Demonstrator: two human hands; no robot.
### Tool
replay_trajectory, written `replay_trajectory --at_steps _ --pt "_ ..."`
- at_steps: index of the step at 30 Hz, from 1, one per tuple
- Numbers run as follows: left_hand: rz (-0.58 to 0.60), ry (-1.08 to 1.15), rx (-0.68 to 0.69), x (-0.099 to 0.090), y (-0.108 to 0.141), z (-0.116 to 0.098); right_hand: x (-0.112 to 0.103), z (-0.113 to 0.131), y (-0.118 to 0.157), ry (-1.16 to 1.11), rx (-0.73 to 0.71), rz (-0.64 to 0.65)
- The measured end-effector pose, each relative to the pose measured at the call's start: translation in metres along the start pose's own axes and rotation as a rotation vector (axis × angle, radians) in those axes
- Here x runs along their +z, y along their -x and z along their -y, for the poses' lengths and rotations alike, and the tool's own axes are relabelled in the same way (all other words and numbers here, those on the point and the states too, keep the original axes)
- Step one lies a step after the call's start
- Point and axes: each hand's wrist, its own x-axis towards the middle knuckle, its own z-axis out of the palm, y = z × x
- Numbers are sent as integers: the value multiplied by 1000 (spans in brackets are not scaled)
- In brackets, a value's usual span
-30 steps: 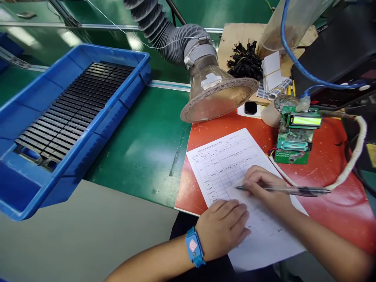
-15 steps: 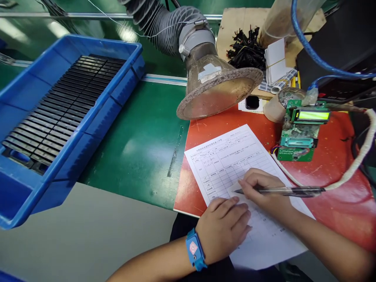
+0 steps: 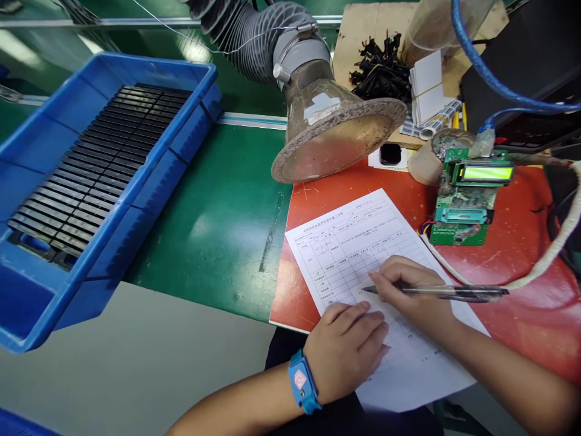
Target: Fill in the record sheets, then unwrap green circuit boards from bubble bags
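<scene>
Pinching a clear pen [image 3: 454,292], the right hand [image 3: 411,290] holds its tip over a printed form [image 3: 349,248], the empty left hand [image 3: 345,350] lying flat on it.

your pen [image 3: 454,292] is clear, glossy plastic, and your form [image 3: 408,357] is thin matt paper. the tray [image 3: 190,136] is smooth blue plastic, the desk mat [image 3: 213,242] shiny green, the red board [image 3: 521,236] glossy but scuffed, the hose [image 3: 245,30] ribbed matt grey with a metal clamp [image 3: 290,54], and the hood [image 3: 327,142] rough, grimy plastic.
</scene>
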Motion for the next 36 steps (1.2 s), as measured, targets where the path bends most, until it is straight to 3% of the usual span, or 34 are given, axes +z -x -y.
replay_trajectory --at_steps 4,7,9,13,16,36 --pt "9 -7 7 0 0 0 -3 -1 0 -64 35 -14" --pt "8 -10 10 1 1 1 -10 -5 3 -174 134 -105" --pt "14 -19 18 1 1 1 -15 -8 5 -227 188 -102" --pt "41 -50 57 1 2 3 -17 -10 8 -158 52 18" --pt "43 -50 78 0 3 4 -14 -10 8 -100 -57 14" --pt "79 -89 26 -3 -4 0 -9 0 1 16 -14 2"
